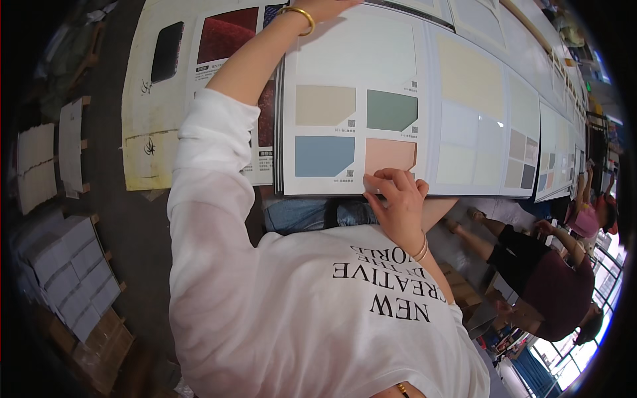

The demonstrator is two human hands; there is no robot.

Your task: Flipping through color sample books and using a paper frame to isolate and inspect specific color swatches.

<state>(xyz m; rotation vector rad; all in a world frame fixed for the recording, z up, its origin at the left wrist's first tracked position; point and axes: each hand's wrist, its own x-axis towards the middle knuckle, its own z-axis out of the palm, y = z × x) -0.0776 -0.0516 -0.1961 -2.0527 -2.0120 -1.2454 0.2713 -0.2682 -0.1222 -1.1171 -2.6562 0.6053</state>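
Observation:
A white sample page [320, 61] with colour swatches lies in front of me on a thick dark-edged stack. It carries a beige swatch [325, 105], a green swatch [392, 109], a blue swatch [324, 156] and a peach swatch [390, 154]. My left hand [328, 8], below a gold bangle [300, 20], reaches over the page's far edge with fingers stretched out; the picture's rim cuts part of it off. At the peach swatch's near edge, my right hand [399, 202] has its fingers and thumb drawn together. Whatever lies between them is hidden.
More pale sample boards [472, 113] run along the table to the right. Left of the page are a red fabric sample sheet [227, 36] and a dark phone [167, 52]. Wrapped paper stacks [70, 272] stand on the left floor. Another person [547, 278] works at the right.

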